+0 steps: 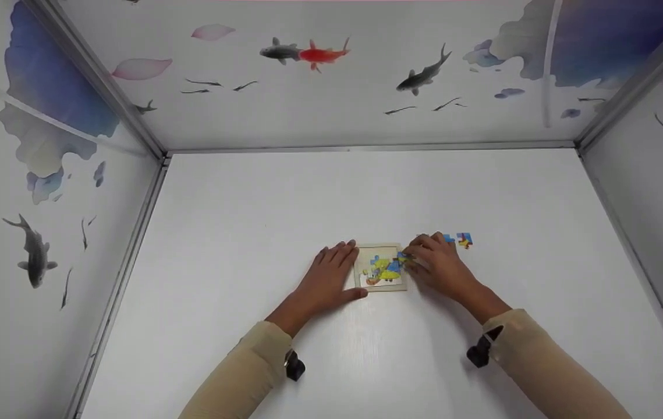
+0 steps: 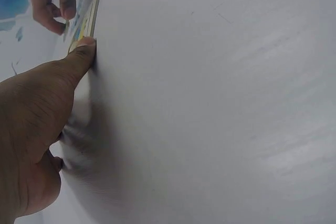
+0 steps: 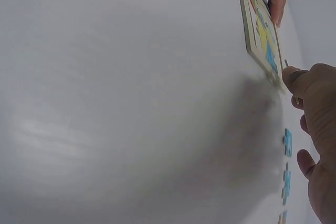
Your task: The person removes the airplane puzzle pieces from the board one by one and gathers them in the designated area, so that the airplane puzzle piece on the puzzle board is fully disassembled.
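worktop [image 1: 250, 221]: white, glossy
walls [image 1: 360, 99]: white, fish-printed
left grip [image 1: 331, 276]: spread wide, touching wooden tray [image 1: 388, 288]
right grip [image 1: 439, 265]: pinching a puzzle piece [image 1: 403, 256]

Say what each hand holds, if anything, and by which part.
Right hand: a puzzle piece, exact part hidden. Left hand: nothing, touching the frame at its left side.

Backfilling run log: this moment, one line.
left hand: touching puzzle frame, left side | right hand: pinching puzzle piece by right edge | frame: partly filled | loose pieces: beside right hand
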A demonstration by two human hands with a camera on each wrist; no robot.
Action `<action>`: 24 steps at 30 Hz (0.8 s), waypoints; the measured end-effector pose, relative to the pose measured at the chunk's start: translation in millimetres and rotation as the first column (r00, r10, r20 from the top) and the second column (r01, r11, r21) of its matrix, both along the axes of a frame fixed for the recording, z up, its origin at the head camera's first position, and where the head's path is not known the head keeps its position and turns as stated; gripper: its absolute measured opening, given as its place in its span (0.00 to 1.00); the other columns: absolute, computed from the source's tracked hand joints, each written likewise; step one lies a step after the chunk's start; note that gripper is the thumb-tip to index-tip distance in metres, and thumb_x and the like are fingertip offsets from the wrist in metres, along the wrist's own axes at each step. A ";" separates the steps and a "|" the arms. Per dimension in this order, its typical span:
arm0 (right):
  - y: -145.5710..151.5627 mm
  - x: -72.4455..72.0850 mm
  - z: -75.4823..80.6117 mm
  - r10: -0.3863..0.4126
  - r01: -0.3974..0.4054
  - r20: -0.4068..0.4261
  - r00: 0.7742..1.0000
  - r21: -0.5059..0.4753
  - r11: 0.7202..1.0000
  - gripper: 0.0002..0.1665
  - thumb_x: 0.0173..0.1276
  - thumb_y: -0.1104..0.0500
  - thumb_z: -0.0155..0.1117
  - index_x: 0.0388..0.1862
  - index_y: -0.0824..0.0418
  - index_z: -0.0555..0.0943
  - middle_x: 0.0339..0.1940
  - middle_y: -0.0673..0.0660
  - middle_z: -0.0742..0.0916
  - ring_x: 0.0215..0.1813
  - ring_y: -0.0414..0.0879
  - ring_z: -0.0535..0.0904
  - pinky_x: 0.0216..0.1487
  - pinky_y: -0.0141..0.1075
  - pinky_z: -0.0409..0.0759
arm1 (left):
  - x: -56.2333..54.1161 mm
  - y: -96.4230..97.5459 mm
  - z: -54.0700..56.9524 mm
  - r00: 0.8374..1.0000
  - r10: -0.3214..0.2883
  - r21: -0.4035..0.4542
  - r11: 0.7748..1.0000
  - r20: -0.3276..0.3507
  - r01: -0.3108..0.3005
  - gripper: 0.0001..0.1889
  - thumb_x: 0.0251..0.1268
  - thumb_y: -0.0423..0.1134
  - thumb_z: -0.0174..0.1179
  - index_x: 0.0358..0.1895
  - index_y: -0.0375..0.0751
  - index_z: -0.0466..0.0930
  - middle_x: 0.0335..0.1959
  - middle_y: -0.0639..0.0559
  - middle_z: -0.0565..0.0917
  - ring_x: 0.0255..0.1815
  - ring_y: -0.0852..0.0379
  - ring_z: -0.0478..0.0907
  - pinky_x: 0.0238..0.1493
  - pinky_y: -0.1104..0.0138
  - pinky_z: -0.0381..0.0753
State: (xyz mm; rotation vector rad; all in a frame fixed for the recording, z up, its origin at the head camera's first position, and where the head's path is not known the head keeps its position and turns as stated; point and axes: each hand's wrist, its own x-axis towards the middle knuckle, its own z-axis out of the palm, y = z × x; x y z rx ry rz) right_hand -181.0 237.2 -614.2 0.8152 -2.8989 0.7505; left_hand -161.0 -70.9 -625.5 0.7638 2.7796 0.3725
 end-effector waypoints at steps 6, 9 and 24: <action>21.7 3.7 -5.1 -0.035 0.035 -0.006 0.999 0.019 0.999 0.13 0.72 0.61 0.81 0.54 0.57 0.92 0.54 0.56 0.88 0.57 0.57 0.77 0.57 0.57 0.76 | 0.6 -0.6 0.6 1.000 0.002 0.007 1.000 0.015 -0.002 0.52 0.79 0.73 0.55 0.92 0.43 0.51 0.93 0.49 0.51 0.93 0.48 0.47 0.89 0.48 0.50; 28.4 4.2 -8.0 -0.040 0.041 -0.021 0.999 0.033 0.999 0.12 0.72 0.61 0.81 0.52 0.58 0.93 0.54 0.57 0.88 0.54 0.57 0.78 0.53 0.57 0.76 | 0.7 -1.0 1.0 1.000 0.008 0.008 1.000 0.024 -0.009 0.53 0.79 0.73 0.55 0.92 0.43 0.50 0.93 0.50 0.50 0.93 0.48 0.46 0.89 0.48 0.49; 38.4 5.1 -12.0 -0.025 0.025 -0.028 0.999 0.010 1.000 0.12 0.73 0.61 0.80 0.53 0.61 0.92 0.53 0.60 0.88 0.55 0.59 0.78 0.56 0.58 0.78 | 0.9 -0.3 -0.5 0.999 0.017 0.010 1.000 0.031 -0.017 0.53 0.78 0.73 0.56 0.92 0.44 0.49 0.93 0.51 0.49 0.93 0.49 0.45 0.90 0.48 0.47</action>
